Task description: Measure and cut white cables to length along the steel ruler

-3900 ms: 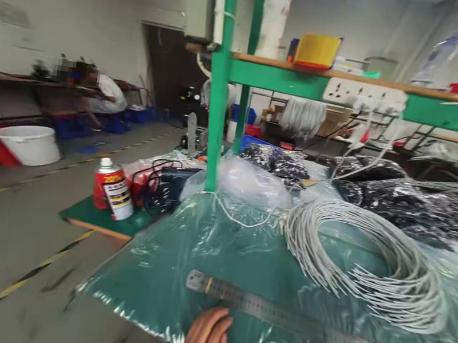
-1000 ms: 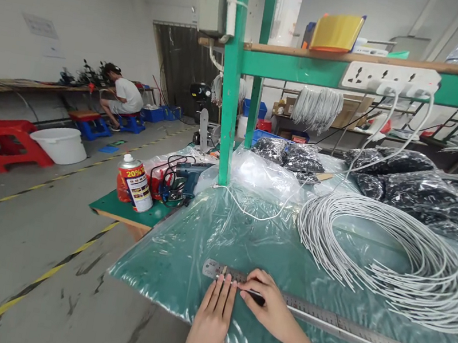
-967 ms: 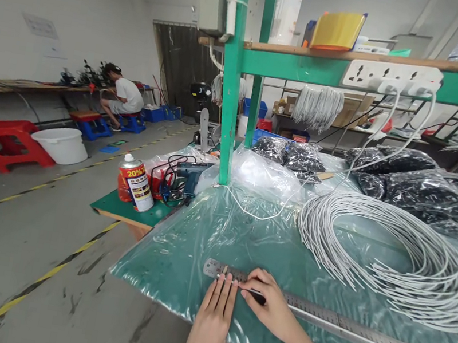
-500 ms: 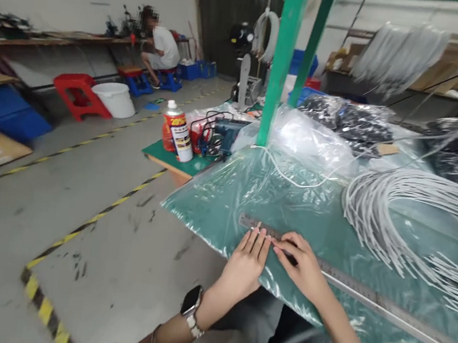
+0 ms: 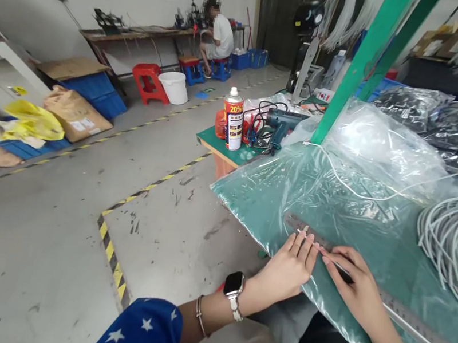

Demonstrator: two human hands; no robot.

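A long steel ruler (image 5: 413, 322) lies across the green mat (image 5: 278, 191), which is covered by clear plastic. My left hand (image 5: 287, 268) rests flat at the table's near edge, fingers straight and together, with the fingertips at the ruler's left end. My right hand (image 5: 356, 284) is just right of it, pinching a small dark object (image 5: 343, 272) against the ruler. What that object is stays unclear. A big coil of white wires (image 5: 456, 242) lies further right on the mat.
A spray can (image 5: 232, 119) and a power drill (image 5: 282, 123) sit on a lower green board to the left. A green post (image 5: 359, 64) rises behind clear bags. On the floor are cardboard boxes (image 5: 75, 112), a red stool (image 5: 150, 81) and a white bucket (image 5: 176, 86). A person (image 5: 219, 31) sits far off.
My right hand has joined the left at the ruler's end since the earliest frame. My view has since swung left and down; both hands keep their place on the ruler.
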